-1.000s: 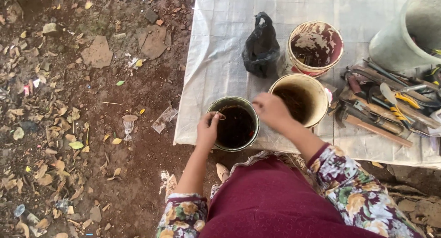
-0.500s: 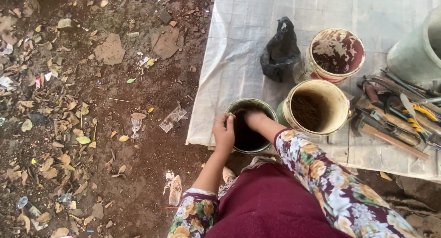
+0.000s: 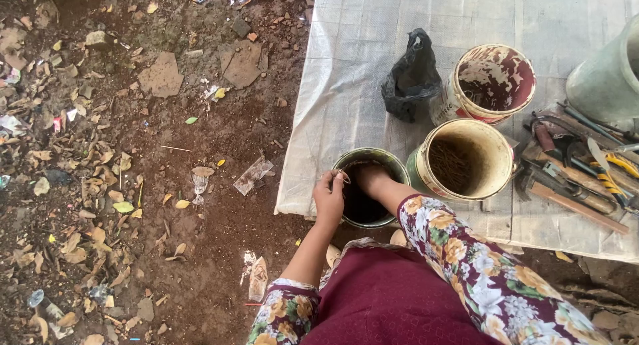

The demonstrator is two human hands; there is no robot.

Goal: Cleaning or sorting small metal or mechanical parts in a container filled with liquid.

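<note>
we see our left hand gripping the rim of a small green tin, fingers curled over the edge and closed on it. our right hand reaches down inside the same tin, and we cannot tell how its fingers stand, since they are sunk in the dark contents. the tin stands upright, mouth facing up, at the near left corner of the white sheet spread on the ground. just beside it on the right stands a cream bucket, also upright, touching or nearly touching the tin. farther back stands a red-stained bucket with a crumpled black bag at its left. a heap of hand tools lies toward the right edge of the sheet, handles mostly running slantwise. compared with a second ago, our right hand has left the cream bucket's rim and gone into the green tin, while our left hand has kept its hold on the rim.
</note>
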